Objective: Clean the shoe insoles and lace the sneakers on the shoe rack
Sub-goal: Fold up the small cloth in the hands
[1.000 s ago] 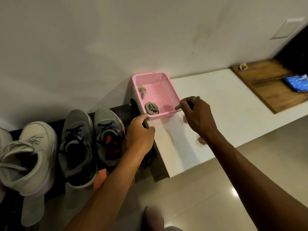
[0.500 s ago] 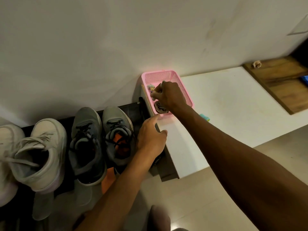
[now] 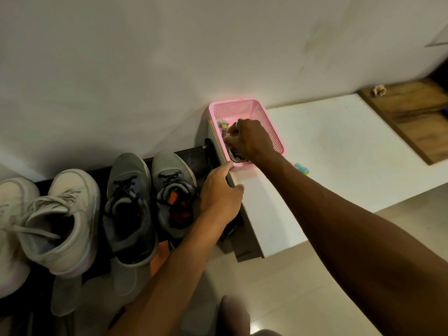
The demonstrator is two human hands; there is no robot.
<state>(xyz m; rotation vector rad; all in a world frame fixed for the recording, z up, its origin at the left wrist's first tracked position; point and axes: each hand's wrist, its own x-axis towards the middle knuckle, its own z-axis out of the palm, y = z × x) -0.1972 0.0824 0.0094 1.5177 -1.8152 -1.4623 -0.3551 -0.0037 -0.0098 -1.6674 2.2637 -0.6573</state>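
A grey sneaker pair (image 3: 128, 204) with dark laces stands on the black shoe rack (image 3: 191, 158); the right grey sneaker (image 3: 173, 190) shows an orange insole inside. A white sneaker pair (image 3: 60, 221) stands to their left. My right hand (image 3: 249, 139) is inside the pink basket (image 3: 269, 127), fingers curled, above a coiled lace bundle (image 3: 235, 155) and beside a small colourful item (image 3: 222, 124); what the fingers hold is hidden. My left hand (image 3: 220, 195) rests on the left edge of the white counter (image 3: 315, 146), thumb on top.
An orange piece (image 3: 158, 258) and grey insole-like pieces (image 3: 65, 294) stick out below the rack. A small teal object (image 3: 301, 169) lies on the counter behind my right forearm. A wooden board (image 3: 417, 112) lies at the far right. The wall runs close behind.
My right hand moved from the basket's near right rim into the basket, leftward over the lace bundle. My left hand stayed at the counter's edge.
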